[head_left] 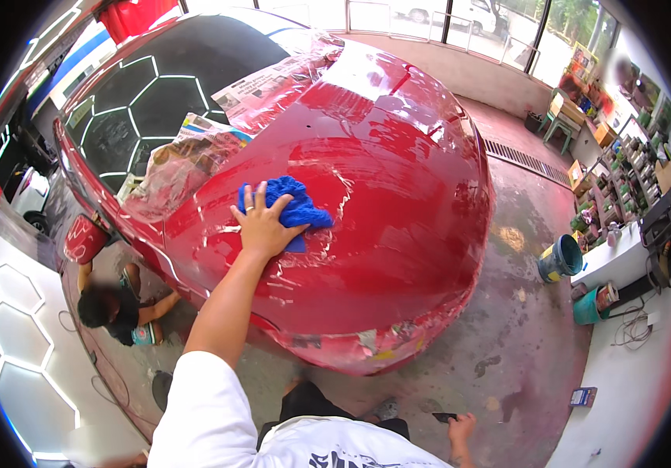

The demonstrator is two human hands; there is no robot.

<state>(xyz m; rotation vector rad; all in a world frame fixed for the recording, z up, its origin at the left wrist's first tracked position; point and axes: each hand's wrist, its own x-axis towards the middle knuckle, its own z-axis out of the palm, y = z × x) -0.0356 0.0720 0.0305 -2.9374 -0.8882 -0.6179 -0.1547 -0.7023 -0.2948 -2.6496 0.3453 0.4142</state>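
My left hand lies spread on a crumpled blue cloth, pressing it against the red car hood. Its fingers are apart, and a ring shows on one of them. Whitish smears and streaks mark the paint around the cloth. Low at the right, away from the car, my right hand is closed on a thin, dark, flat object whose kind I cannot make out. Plastic film and newspaper cover the edge below the windshield, where hexagonal lights are reflected.
Another person crouches by the car's left side, near the red mirror. On the right stand a blue bucket, a teal bucket and shelves of bottles. A floor grate runs beyond the car.
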